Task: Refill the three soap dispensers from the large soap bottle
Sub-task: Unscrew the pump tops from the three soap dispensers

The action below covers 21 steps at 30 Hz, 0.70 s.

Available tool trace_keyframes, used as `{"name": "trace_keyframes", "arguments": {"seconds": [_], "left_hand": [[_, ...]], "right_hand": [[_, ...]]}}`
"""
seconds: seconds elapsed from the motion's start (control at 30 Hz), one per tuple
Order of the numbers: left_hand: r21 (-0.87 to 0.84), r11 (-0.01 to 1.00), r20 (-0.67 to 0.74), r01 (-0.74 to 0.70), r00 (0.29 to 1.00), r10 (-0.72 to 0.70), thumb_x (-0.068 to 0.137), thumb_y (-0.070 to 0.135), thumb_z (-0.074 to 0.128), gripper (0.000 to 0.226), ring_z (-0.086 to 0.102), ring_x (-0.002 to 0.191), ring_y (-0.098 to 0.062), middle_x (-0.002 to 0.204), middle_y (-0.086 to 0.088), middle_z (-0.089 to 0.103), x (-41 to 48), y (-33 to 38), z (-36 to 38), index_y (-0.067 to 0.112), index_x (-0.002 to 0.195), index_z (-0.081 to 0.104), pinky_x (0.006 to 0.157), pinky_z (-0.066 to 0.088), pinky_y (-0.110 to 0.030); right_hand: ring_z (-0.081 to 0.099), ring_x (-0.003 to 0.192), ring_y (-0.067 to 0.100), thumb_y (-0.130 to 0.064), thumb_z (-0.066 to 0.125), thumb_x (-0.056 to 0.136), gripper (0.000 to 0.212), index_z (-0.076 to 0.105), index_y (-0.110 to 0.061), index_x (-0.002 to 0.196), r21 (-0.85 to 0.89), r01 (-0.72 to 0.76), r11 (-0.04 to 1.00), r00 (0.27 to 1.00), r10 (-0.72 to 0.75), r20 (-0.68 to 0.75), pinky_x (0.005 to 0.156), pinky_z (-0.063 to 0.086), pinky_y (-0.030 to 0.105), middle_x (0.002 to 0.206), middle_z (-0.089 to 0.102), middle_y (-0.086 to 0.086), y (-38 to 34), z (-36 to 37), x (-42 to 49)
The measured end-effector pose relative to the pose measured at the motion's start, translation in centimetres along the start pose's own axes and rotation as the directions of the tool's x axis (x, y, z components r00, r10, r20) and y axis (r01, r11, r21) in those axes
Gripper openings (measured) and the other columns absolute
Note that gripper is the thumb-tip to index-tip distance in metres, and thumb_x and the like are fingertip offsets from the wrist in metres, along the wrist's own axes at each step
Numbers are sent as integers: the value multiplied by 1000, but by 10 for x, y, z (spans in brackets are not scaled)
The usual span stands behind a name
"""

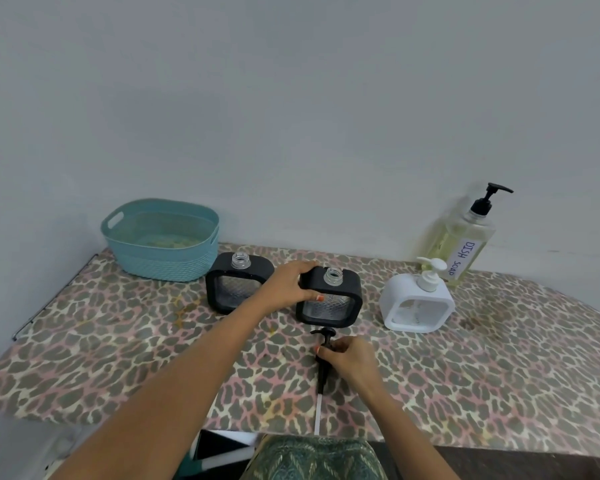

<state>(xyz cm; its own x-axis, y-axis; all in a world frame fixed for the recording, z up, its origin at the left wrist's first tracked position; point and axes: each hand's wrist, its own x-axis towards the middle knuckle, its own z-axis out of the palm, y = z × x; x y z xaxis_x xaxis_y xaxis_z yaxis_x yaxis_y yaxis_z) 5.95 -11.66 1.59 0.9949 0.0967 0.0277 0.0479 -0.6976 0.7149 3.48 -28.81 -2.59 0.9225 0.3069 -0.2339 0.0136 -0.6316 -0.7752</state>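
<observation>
Against a plain grey wall, the leopard-print bench [499, 368] carries a teal basket [160, 240], three dispensers and the large soap bottle [461, 237]. Left hand [288, 284] fingers clasp an uncapped black dispenser [329, 297]; right hand [349, 358] fingers pinch its pump [323, 358].

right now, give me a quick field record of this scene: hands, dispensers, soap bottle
left hand: gripping the middle black dispenser, neck open
right hand: holding the removed black pump over the table
far black dispenser: pump off, neck open
white dispenser: pump on
large soap bottle: upright by the wall, pump on
basket: back left
</observation>
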Motion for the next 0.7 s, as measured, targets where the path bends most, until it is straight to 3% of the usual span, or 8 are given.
{"name": "trace_keyframes", "arguments": {"seconds": [0.1,0.23,0.4,0.53,0.7], "left_hand": [[-7,1000,6,3,1000,-3,75,23,73,71,41,129,-20,140,-6,45,0,1,0,11,137,40,107,30,-30],[-24,1000,20,7,1000,-6,78,22,71,68,41,128,-21,139,-6,44,-2,3,0,12,137,38,105,31,-30],[-1,1000,30,-15,999,15,81,21,68,62,40,127,-22,137,-7,42,-3,7,0,14,135,39,98,29,-24],[-22,1000,29,-4,1000,4,79,25,69,75,31,135,-20,147,-4,32,-7,9,-3,17,141,28,107,25,-28],[-40,999,0,-20,1000,20,76,31,72,82,30,135,-16,147,0,32,-8,17,-10,21,142,25,107,27,-29]], "right_hand": [[46,47,9,-25,69,81,32,67,6,73,25,-12,1000,1000,12,-11,41,34,10,53,53,1,0,2,2],[48,50,8,-30,70,81,29,67,-4,67,35,-28,999,1000,28,-9,42,34,10,58,57,3,1,2,2],[52,59,13,-34,69,81,39,70,4,86,42,-20,999,998,22,-52,49,35,14,72,63,13,3,0,0],[52,58,8,-33,69,81,36,70,1,89,46,-17,999,998,20,-59,52,38,14,71,62,4,3,-1,1],[49,61,10,-32,68,82,37,65,3,93,37,28,999,995,-24,-95,49,36,11,82,62,14,2,-8,-2]]}}
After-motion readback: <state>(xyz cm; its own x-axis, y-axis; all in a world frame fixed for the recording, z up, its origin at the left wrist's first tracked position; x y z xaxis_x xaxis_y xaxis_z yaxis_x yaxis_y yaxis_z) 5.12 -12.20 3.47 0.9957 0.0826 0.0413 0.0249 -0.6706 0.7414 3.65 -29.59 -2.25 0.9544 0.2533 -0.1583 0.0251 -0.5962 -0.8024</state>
